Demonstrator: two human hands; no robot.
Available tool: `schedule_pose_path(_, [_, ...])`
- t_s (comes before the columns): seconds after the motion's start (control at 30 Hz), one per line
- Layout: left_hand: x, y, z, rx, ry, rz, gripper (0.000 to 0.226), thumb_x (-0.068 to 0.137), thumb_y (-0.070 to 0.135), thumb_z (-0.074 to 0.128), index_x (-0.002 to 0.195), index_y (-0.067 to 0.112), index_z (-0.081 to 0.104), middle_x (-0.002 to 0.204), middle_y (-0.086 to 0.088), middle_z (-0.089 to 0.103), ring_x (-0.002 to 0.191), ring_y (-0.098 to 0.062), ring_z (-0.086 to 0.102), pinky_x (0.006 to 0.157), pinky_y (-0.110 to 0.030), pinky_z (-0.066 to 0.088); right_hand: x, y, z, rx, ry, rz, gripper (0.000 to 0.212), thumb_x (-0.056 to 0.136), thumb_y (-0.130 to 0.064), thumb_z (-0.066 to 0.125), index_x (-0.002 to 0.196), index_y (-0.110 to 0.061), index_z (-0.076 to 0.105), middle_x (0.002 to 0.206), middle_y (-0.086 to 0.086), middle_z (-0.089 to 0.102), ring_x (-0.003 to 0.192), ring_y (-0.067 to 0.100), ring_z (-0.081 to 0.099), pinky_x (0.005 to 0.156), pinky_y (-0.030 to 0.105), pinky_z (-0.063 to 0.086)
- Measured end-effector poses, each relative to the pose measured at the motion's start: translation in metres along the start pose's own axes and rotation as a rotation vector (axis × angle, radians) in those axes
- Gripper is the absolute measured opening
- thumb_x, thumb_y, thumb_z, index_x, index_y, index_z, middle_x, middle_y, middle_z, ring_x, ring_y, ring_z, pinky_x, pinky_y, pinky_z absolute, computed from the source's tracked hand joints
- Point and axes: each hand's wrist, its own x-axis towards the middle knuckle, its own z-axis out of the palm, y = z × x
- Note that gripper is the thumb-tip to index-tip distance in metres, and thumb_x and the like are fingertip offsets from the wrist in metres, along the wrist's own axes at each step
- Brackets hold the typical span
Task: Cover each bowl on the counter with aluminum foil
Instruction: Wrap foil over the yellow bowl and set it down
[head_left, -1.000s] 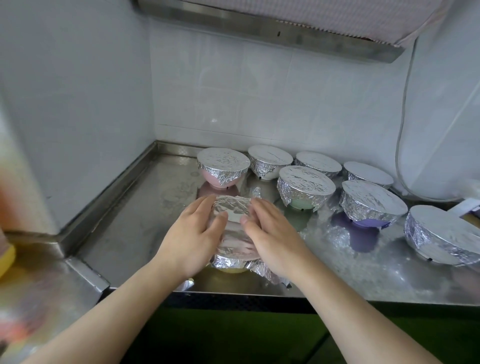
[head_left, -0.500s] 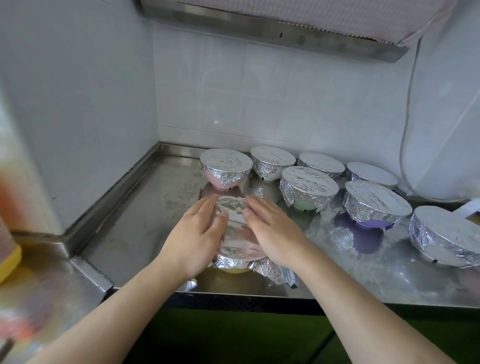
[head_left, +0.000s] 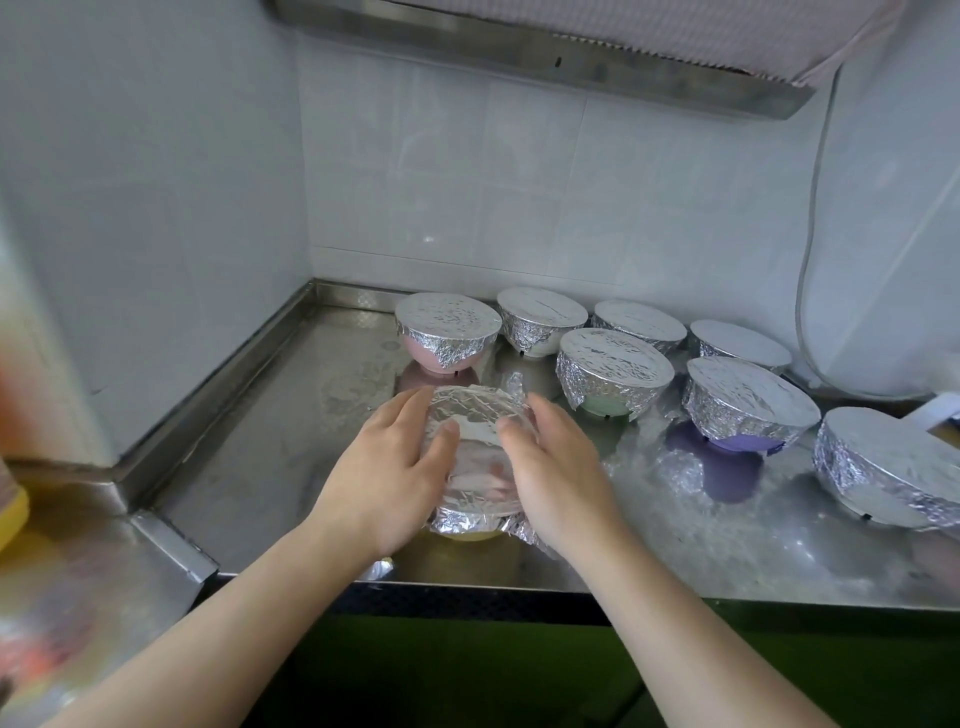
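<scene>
Both hands lay on the nearest bowl (head_left: 470, 532), a yellow one near the front edge of the steel surface (head_left: 270, 467). A sheet of aluminum foil (head_left: 475, 441) was spread over the bowl's mouth, creased, with its edges folded down the sides; a loose flap hung off the near right side and a crumpled corner stuck up at the far rim.

Left hand (head_left: 387, 470): palm down on the left half of the foil, fingers straight and close together, pressing flat, gripping nothing. Right hand (head_left: 558, 470): same posture on the right half, fingers extended over the rim, thumb toward the middle, slightly blurred. The two thumbs were near each other, apart, with bare foil showing between them.

Behind and to the right stood seven more bowls, each already capped in foil. Back row along the tiled wall: pink bowl (head_left: 447, 332), white bowl (head_left: 540, 319), then two more (head_left: 639, 322) (head_left: 740, 345) whose colours were hidden. Nearer row: green bowl (head_left: 613, 371), purple bowl (head_left: 748, 405), and a wide one (head_left: 893, 462) at the right edge, partly cut off.

A grey cable (head_left: 810, 234) ran down the wall at right. A steel shelf edge (head_left: 545, 57) crossed overhead. Blurred yellow object (head_left: 10, 514) at far left, not identifiable.
</scene>
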Motion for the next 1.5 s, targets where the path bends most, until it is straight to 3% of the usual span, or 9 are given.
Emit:
schedule_pose_path(0.2, [0.002,0.0,0.0,0.04,-0.016,0.033,0.051,0.103,0.05,0.038,0.142,0.021,0.051,0.148,0.006,0.052,0.137,-0.013,0.045,0.111,-0.032,0.039,0.027,-0.016,0.003,-0.427,-0.205,-0.205,0.056,0.114,-0.044,0.025,0.167,-0.027,0.025,0.174,-0.015,0.02,0.159,0.004,0.014,0.131,0.037,0.014])
schedule_pose_path(0.37, [0.003,-0.001,0.0,0.054,-0.023,0.042,0.042,0.105,0.044,0.041,0.138,0.022,0.053,0.145,0.008,0.054,0.134,-0.014,0.046,0.106,-0.03,0.038,0.043,-0.018,0.008,-0.541,-0.251,-0.198,0.057,0.11,-0.044,0.02,0.158,-0.022,0.041,0.165,-0.005,0.038,0.153,0.019,0.035,0.122,0.047,0.032])
schedule_pose_path(0.6, [0.004,-0.005,0.0,0.083,-0.032,0.111,0.033,0.104,0.04,0.035,0.119,0.02,0.056,0.12,0.007,0.059,0.116,-0.016,0.055,0.101,-0.042,0.046,0.052,-0.029,0.015,-0.566,-0.337,-0.229,0.05,0.116,-0.036,0.022,0.16,-0.022,0.042,0.167,-0.005,0.039,0.155,0.017,0.031,0.126,0.038,0.025])
schedule_pose_path(0.7, [0.003,-0.003,0.002,0.208,0.02,0.12,0.032,0.102,0.037,0.032,0.113,0.016,0.054,0.12,0.001,0.059,0.114,-0.023,0.055,0.1,-0.042,0.046,0.055,-0.018,0.025,-0.61,-0.267,-0.228,0.051,0.11,-0.037,0.017,0.143,-0.022,0.053,0.149,-0.002,0.054,0.143,0.023,0.046,0.115,0.046,0.04])
schedule_pose_path(0.8, [-0.004,0.008,0.006,0.304,0.052,0.178,0.037,0.101,0.028,0.031,0.122,0.009,0.054,0.125,-0.004,0.057,0.118,-0.026,0.053,0.105,-0.042,0.045,0.064,-0.009,0.031,-0.603,-0.233,-0.226,0.061,0.097,-0.047,0.007,0.13,-0.027,0.055,0.137,-0.005,0.06,0.133,0.022,0.053,0.105,0.05,0.049])
schedule_pose_path(1.1, [-0.02,0.017,0.013,0.54,0.031,0.27,0.065,0.103,0.035,0.027,0.154,-0.003,0.036,0.158,-0.019,0.041,0.15,-0.034,0.034,0.124,-0.048,0.027,0.066,-0.01,0.026,-0.555,-0.299,-0.161,0.065,0.095,-0.046,0.01,0.143,-0.03,0.052,0.148,-0.007,0.055,0.141,0.019,0.047,0.111,0.054,0.045])
schedule_pose_path(1.17, [-0.022,0.016,0.013,0.578,0.014,0.317,0.068,0.105,0.04,0.03,0.158,-0.002,0.031,0.164,-0.018,0.036,0.154,-0.032,0.029,0.126,-0.047,0.024,0.069,-0.009,0.027,-0.522,-0.312,-0.158,0.071,0.093,-0.05,0.007,0.15,-0.036,0.047,0.155,-0.011,0.05,0.147,0.014,0.042,0.117,0.053,0.04])
schedule_pose_path(1.3, [-0.02,0.014,0.01,0.574,0.02,0.37,0.081,0.106,0.064,0.028,0.16,0.003,0.028,0.165,-0.012,0.035,0.155,-0.026,0.028,0.127,-0.042,0.024,0.058,-0.026,0.008,-0.412,-0.343,-0.115,0.052,0.107,-0.044,0.025,0.153,-0.038,0.049,0.163,-0.013,0.045,0.151,0.014,0.038,0.124,0.047,0.031])
schedule_pose_path(1.5, [-0.017,0.015,0.015,0.62,-0.031,0.375,0.114,0.092,0.09,0.025,0.158,-0.003,0.032,0.164,-0.019,0.036,0.155,-0.032,0.03,0.126,-0.048,0.029,0.048,-0.02,-0.004,-0.324,-0.307,-0.134,0.052,0.11,-0.038,0.039,0.16,-0.023,0.041,0.167,-0.002,0.04,0.154,0.018,0.034,0.124,0.039,0.03])
